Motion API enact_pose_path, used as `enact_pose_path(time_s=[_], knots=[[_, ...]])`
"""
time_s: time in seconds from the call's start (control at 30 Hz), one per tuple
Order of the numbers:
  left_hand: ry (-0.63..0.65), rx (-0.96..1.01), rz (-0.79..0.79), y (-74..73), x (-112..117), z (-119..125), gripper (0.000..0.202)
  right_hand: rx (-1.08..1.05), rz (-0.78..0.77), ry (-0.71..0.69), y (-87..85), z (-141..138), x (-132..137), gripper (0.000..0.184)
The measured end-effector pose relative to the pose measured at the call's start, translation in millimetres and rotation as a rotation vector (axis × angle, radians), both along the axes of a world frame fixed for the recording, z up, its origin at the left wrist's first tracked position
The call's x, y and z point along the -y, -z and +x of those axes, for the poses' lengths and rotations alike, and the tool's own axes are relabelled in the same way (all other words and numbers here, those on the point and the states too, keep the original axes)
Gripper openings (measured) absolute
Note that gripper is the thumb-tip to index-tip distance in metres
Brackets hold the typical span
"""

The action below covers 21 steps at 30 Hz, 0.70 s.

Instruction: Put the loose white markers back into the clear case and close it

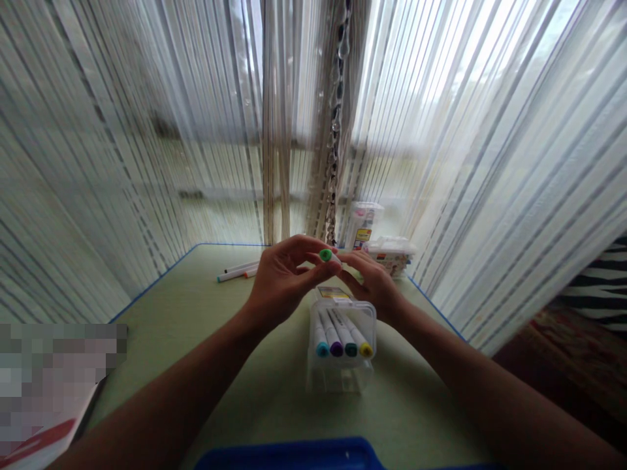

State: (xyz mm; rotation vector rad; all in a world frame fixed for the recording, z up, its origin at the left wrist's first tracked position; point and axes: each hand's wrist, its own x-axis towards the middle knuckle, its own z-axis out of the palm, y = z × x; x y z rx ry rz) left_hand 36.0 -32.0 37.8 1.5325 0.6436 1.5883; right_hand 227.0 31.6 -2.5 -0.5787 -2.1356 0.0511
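Observation:
Above the table, my left hand (284, 274) pinches a white marker with a green end (326, 255) between thumb and fingers; the green end points toward me. On the other side, my right hand (369, 281) has its thumb and fingers closed at the white barrel of the same marker. Just below the hands stands a clear plastic marker case (313, 375). In it lie several white markers (343, 326) side by side, with light blue, purple, dark green and yellow ends facing me. A yellow label shows on the case's far part.
Several loose markers (238, 271) lie on the table (166, 313) left of my left hand. A clear box (365, 225) and a white package (392, 254) stand at the back right. A blue object (294, 454) is at the near edge. String curtains (196, 130) hang behind.

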Motion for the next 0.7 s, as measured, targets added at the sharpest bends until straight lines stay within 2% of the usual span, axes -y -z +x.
enact_pose_path(time_s=[0.2,0.3,0.5,0.7], knots=[[-0.099,0.038,0.033,1.1,-4,-2,0.024,-0.040,-0.118,0.064,0.5,0,4,0.026],[-0.146,0.049,0.036,1.5,-4,-1,0.026,-0.030,-0.149,0.045,-0.3,-1,6,0.024],[-0.158,0.047,0.073,0.3,6,6,0.034,-0.003,-0.127,-0.057,-1.4,-2,5,0.020],[-0.160,-0.020,0.155,-0.1,14,10,0.032,-0.055,-0.113,-0.049,-3.2,-2,7,0.017]])
